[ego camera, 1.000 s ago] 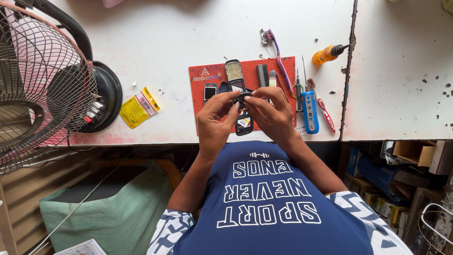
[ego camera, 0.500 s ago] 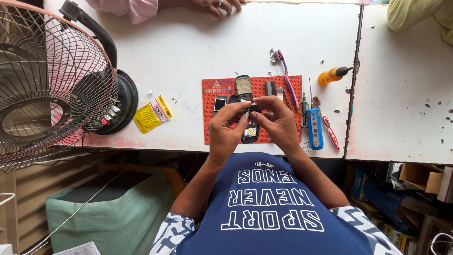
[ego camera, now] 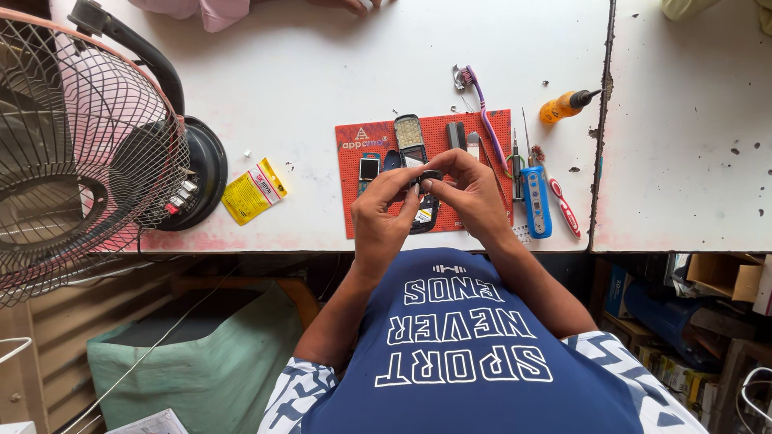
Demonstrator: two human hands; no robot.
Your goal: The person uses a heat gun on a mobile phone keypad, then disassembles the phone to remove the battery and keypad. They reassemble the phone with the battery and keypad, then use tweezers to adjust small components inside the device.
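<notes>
A wire-caged fan is standing at the far left of the white table, with a yellow packet lying just beside its round base. Further right, the left hand and right hand are meeting over a red mat, fingertips pinched together on a small dark part held between them. Directly under the hands a dark, opened phone is lying on the mat, its insides partly hidden by the fingers. More phone pieces are resting on the mat above. To the right, a toothbrush, a blue tool and an orange bottle are lying near the mat's edge.
</notes>
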